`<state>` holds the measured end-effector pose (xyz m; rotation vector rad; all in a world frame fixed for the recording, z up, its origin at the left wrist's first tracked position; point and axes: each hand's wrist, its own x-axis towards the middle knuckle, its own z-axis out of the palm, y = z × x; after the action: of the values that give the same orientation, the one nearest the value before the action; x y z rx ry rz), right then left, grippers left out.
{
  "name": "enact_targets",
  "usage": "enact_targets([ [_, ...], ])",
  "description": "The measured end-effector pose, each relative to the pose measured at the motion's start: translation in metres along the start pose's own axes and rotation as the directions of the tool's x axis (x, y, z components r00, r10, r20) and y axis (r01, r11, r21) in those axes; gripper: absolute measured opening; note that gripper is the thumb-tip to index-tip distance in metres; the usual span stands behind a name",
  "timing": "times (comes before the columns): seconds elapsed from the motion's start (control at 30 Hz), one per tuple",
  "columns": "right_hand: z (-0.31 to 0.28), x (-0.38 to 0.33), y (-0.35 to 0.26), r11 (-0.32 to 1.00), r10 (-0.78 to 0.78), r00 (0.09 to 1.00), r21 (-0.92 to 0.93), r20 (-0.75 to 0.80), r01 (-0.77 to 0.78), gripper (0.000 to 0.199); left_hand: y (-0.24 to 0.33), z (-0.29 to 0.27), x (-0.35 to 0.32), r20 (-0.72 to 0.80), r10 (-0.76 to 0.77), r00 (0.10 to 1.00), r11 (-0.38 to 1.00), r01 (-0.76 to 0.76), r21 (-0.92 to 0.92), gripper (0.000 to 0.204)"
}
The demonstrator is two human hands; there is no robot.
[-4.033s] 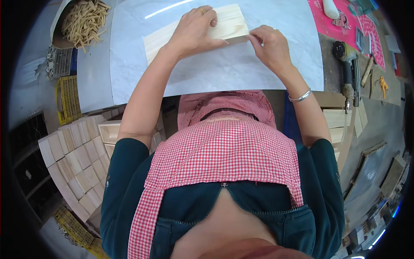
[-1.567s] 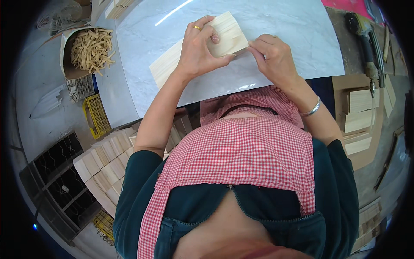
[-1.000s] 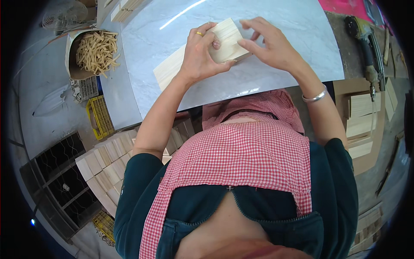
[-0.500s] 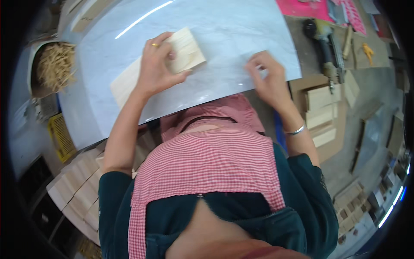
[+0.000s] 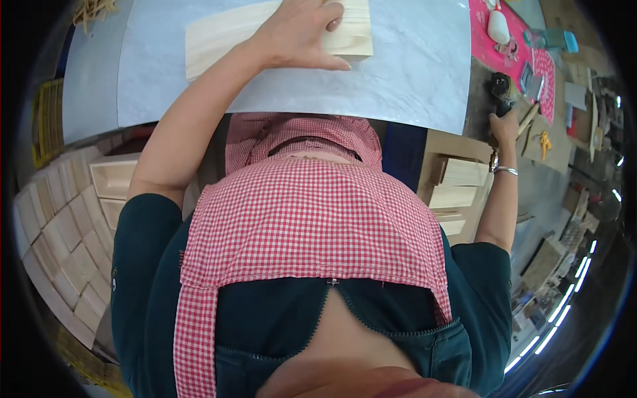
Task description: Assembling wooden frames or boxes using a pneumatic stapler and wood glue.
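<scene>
My left hand (image 5: 298, 36) holds a long, pale wooden block (image 5: 222, 40) on the blue-white table top (image 5: 398, 73). Its fingers curl over the upper face and its thumb stretches along the near edge. Some of the block is under the hand, and part of the hand is cut off by the picture's top edge. Out to the right, past the table's corner, my right hand (image 5: 505, 126) is closed around the handle of a black nail gun (image 5: 501, 86). The fingers and wrist cover much of that tool.
Stacked pale wooden boxes (image 5: 66, 239) fill the left side below the table. Wooden pieces (image 5: 458, 186) lie by my right forearm. Beyond the nail gun are a pink sheet (image 5: 484, 43), a white bottle (image 5: 497, 26) and an orange tool (image 5: 545, 144). Wood strips (image 5: 89, 12) show at upper left.
My right hand has gone from above the table's right part to the nail gun and closed on it. My left hand stays on the block. The whole view has shifted.
</scene>
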<state>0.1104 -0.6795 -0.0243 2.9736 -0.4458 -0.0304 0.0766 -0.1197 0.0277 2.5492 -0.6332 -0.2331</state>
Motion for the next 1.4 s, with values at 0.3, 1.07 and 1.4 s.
enact_targets([
  [0.3, -0.16, -0.088, -0.141, 0.842, -0.15, 0.979, 0.537, 0.138, 0.054, 0.029, -0.003, 0.007, -0.006, 0.03, -0.052, 0.998, 0.978, 0.057, -0.201, 0.051],
  [1.07, -0.006, -0.037, -0.047, 0.981, -0.154, 0.984, -0.135, -0.091, 0.141, 0.045, -0.032, -0.013, -0.156, -0.646, -0.393, 0.654, 0.919, 0.287, -0.268, 0.049],
  [1.4, -0.1, -0.152, -0.276, 0.457, -0.633, 0.727, 0.629, -0.266, 0.628, 0.021, -0.019, -0.01, -0.215, -0.603, -0.516, 0.608, 0.795, 0.602, -0.074, 0.027],
])
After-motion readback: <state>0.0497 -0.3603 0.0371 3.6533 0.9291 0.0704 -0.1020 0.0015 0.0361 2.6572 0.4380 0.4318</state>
